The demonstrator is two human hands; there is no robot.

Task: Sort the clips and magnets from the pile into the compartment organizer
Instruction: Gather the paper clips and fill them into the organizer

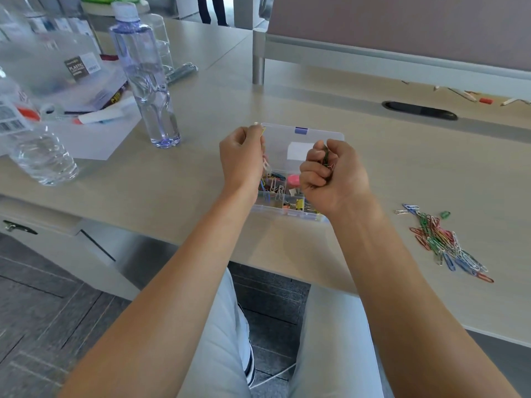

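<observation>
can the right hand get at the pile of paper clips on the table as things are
Probably not straight away: the right hand is already gripping a bunch of clips. The pile lies uncovered to its right.

Views: one, head-mounted, wide-angle.
Position: above the seated person's lap, at the near edge of the table (201, 173).
Facing: forward and down, toward 12 o'clock across the tabletop.
Proximity: close; both forearms run up from the bottom edge to the left hand (240, 156) and right hand (333, 173) at frame centre.
Coverage: compartment organizer (304, 133) at centre, clip pile (448, 242) at 4 o'clock, water bottle (143, 73) at 10 o'clock.
Distortion: straight edges bow near the borders.
Shared area: not applicable.
</observation>
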